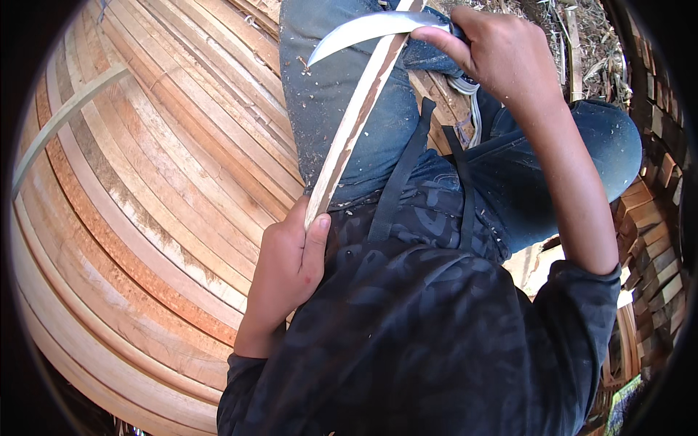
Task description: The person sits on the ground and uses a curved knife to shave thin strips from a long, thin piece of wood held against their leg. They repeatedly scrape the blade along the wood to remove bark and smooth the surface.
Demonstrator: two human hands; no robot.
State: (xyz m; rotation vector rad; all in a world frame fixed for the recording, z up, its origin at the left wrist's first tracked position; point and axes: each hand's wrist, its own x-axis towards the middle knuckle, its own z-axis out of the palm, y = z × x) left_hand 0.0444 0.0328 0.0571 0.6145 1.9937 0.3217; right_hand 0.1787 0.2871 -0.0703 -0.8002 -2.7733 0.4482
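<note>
My left hand [291,258] is closed round the near end of a long, narrow wooden stick [360,116], thumb on top. The stick slants up and away across my thigh; one face is pale, bare wood, and a strip of brown bark runs along its right edge. In my right hand [505,54] is a curved knife [363,30], its handle mostly hidden by the fingers. The thumb presses near the base of the shiny blade. That blade lies across the stick toward its far end, with the tip pointing left.
Long wooden boards [167,182] lie side by side on the left, with a thin bent strip [69,120] over them. Stacked wood pieces [658,240] rise at the right edge. Wood shavings [600,43] litter the ground at the far right. Black straps [403,174] hang over my lap.
</note>
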